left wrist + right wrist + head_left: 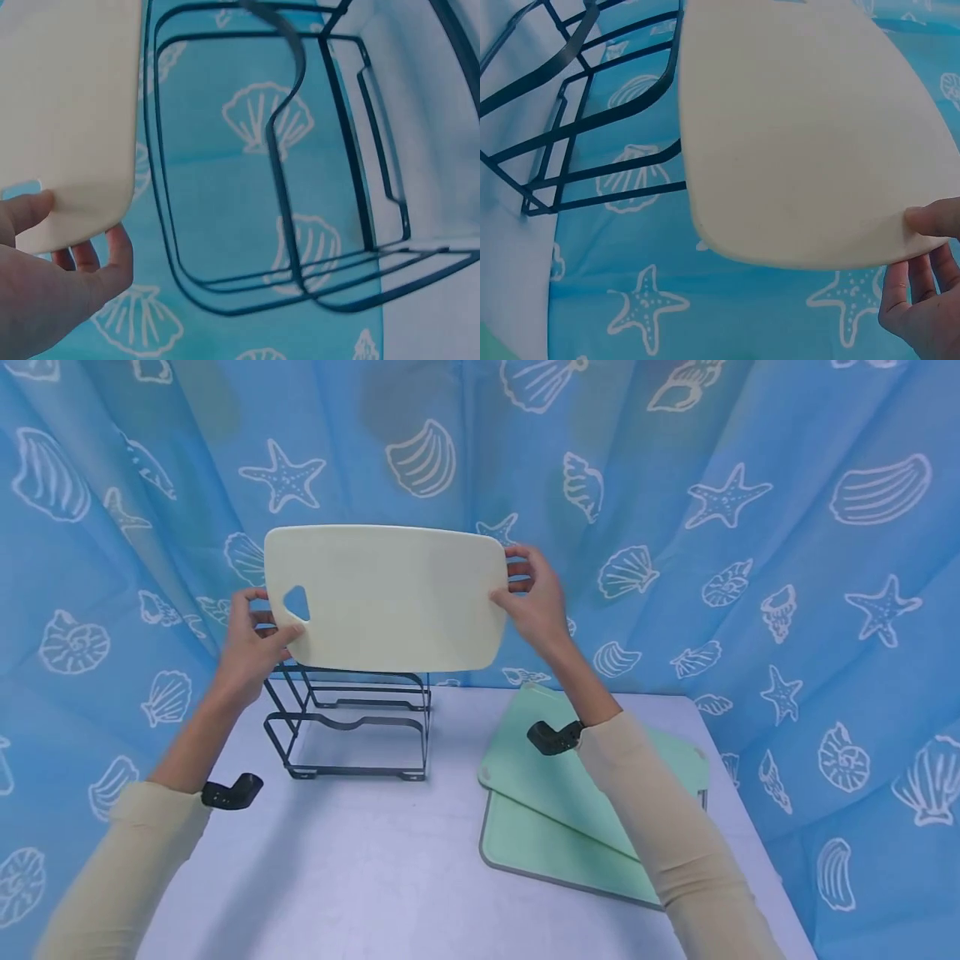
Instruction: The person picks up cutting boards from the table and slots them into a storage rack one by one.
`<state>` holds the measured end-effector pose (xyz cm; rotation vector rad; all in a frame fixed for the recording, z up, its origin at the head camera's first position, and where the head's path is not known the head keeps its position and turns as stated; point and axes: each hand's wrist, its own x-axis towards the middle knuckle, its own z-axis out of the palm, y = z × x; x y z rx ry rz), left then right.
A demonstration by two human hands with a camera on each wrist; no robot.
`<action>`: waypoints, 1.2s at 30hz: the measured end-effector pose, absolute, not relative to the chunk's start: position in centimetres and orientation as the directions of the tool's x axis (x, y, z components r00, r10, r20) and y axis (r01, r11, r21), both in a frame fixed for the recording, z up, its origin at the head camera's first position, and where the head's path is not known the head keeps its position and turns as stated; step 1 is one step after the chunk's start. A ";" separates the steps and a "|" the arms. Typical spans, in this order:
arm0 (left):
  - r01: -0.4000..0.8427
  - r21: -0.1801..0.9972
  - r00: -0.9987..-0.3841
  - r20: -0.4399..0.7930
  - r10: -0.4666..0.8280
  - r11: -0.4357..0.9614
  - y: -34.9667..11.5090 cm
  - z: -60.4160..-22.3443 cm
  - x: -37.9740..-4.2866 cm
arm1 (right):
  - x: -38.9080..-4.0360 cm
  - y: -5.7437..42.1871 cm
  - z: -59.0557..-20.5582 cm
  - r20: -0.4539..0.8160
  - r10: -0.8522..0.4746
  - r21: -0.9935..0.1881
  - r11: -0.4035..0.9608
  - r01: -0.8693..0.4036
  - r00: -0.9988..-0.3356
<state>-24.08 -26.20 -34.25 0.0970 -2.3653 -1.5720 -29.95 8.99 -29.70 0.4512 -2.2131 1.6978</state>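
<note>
Both hands grip the cream cutting board [386,597] upright at centre frame, left hand [251,647] pinching the handle-hole end, right hand [534,602] the other, right above the black wire rack [352,718]. It looks mid-placement; the next move calls for lining its lower edge up with a slot and lowering it straight.

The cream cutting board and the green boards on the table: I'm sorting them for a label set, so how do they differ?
The cream cutting board is pale cream; the green boards are mint green. The cream board is held upright in the air above the black wire rack, gripped at its ends by the left hand and right hand; the green boards lie flat, stacked on the table, untouched. All are rounded-corner rectangles.
</note>
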 end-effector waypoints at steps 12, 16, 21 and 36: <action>0.113 0.922 -0.947 0.213 -0.242 0.371 -27.5 -33.6 -25.6 | -31.9 7.0 -30.7 0.438 -0.077 -0.871 0.210 -0.444 -0.896; 0.118 0.919 -0.945 0.221 -0.243 0.375 -27.8 -33.6 -26.1 | -32.3 6.8 -30.8 0.430 -0.078 -0.872 0.222 -0.437 -0.899; 0.131 0.913 -0.941 0.237 -0.242 0.385 -28.2 -33.6 -26.8 | -32.6 6.4 -30.7 0.453 -0.067 -0.857 0.242 -0.454 -0.889; 0.142 0.887 -0.934 0.267 -0.239 0.439 -29.8 -34.1 -28.6 | -32.9 4.5 -31.1 0.469 -0.029 -0.842 0.285 -0.457 -0.882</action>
